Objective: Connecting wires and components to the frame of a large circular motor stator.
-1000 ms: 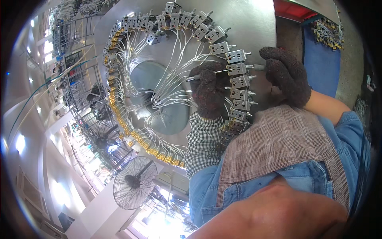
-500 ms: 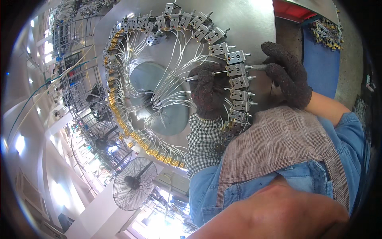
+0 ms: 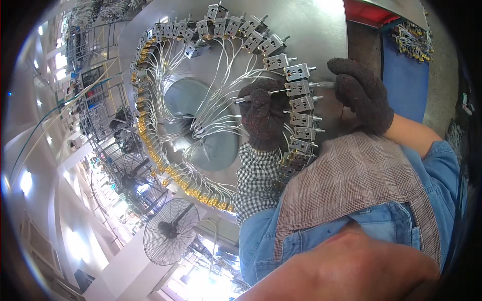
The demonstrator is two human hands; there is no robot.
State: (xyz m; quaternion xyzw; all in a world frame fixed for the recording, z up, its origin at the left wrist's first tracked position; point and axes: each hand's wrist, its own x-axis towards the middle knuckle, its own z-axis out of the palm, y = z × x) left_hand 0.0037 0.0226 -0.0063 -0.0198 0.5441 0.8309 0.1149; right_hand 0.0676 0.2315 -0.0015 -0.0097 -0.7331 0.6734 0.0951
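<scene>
My left hand (image 3: 262, 118), in a dark knit glove and checked sleeve, is closed round a slim silver rod (image 3: 242, 100) inside the ring of parts. The rod's thin end reaches the inner side of a small metal switch-like box (image 3: 298, 89). My right hand (image 3: 364, 98), gloved alike, has its fingers wrapped round a grey cylindrical tool (image 3: 327, 85). That tool's tip meets the threaded shaft on the box's outer side. Similar metal boxes (image 3: 297, 71) line the right and far side of the ring. White wires (image 3: 221, 98) run from them toward the middle.
A round grey disc (image 3: 216, 153) with a central post lies on the metal table (image 3: 316, 30). Brass-coloured fittings (image 3: 193, 192) edge the ring's left and near side. A blue surface (image 3: 409, 85) with another wire bundle (image 3: 412, 42) stands at right. A fan (image 3: 170, 232) is at lower left.
My right fingers have curled in closer round the grey tool, and the raised finger has lowered slightly. My left hand and the metal box have barely moved.
</scene>
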